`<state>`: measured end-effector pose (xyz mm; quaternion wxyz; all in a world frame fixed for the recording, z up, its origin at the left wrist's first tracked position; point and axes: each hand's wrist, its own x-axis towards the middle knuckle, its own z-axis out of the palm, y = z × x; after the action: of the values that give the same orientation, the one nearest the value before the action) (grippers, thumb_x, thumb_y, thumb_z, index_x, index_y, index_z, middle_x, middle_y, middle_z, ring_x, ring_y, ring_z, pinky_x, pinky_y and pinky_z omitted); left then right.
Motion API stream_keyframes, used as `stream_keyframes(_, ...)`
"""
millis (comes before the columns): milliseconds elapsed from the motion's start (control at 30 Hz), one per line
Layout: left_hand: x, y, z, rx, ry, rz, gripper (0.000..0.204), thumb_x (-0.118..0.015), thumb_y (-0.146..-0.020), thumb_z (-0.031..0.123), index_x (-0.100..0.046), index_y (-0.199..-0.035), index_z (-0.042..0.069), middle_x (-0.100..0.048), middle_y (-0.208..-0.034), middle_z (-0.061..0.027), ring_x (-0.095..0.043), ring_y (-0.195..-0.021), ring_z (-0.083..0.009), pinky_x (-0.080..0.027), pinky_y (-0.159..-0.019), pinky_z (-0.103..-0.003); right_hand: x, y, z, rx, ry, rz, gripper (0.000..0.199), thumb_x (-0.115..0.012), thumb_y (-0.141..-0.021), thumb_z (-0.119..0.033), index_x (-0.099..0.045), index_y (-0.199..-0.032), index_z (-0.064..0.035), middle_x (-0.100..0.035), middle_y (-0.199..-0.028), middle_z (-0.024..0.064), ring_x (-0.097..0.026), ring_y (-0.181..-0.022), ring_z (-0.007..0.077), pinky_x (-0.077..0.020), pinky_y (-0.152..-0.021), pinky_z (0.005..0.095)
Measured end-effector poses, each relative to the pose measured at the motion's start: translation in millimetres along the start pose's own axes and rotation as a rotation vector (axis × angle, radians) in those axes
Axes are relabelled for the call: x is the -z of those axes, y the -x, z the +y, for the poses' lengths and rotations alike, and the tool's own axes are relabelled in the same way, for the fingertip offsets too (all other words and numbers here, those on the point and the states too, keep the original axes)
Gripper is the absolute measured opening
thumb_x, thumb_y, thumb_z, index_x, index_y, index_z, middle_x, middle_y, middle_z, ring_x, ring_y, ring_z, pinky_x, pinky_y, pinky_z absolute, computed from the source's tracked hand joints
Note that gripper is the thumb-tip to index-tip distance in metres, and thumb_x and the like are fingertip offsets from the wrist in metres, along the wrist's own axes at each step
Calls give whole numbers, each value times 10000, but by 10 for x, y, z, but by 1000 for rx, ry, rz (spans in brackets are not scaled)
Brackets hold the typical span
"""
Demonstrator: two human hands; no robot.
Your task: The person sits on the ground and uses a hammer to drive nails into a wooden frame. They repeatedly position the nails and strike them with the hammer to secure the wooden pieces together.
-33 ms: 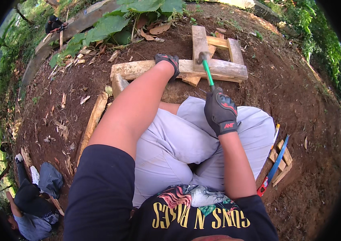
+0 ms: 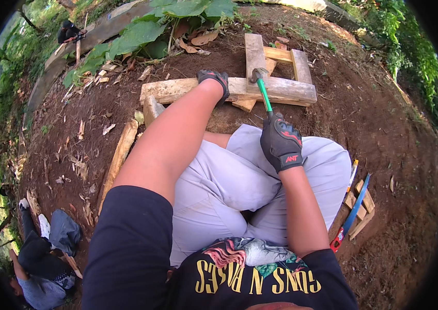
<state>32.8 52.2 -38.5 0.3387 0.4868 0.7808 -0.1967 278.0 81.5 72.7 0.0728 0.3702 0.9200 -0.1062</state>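
Gloved hands (image 2: 281, 142) — green-shafted, grey-headed hammer (image 2: 264, 93)

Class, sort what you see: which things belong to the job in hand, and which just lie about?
In use:
Right hand, holding the green-handled hammer
Left hand, on the long plank
Boards at the plank's right end

Lying about, apparently:
Blue-bladed saw
Wood offcuts beside it
Dry leaves

Right grip (image 2: 282, 142) holds a hammer (image 2: 264, 94) over a plank (image 2: 294, 91)
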Motion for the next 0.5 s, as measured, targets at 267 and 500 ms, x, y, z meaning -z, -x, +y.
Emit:
stream_keyframes(267, -69, 2, -44, -9, -1, -6, 1013, -891, -792, 303, -388, -1642, 80, -547, -1612, -165, -543, -1475, -355, -440, -1172, -560, 991, 396, 614, -143, -98, 241, 347, -518, -1124, -345, -684, -1098, -41, -681, -887, 232, -681, -834, 444, -491, -698, 549)
stream_keyframes(500, -219, 108, -112, -22, -20, 114, 1061, -807, -813, 310, -264, -1691, 65, -432, -1687, -183, -454, -1541, -348, -375, -1236, -546, 772, 1671, 2359, -483, -53, 319, 378, -494, -1132, -337, -666, -1072, -7, -699, -947, 268, -683, -888, 483, -498, -733, 576)
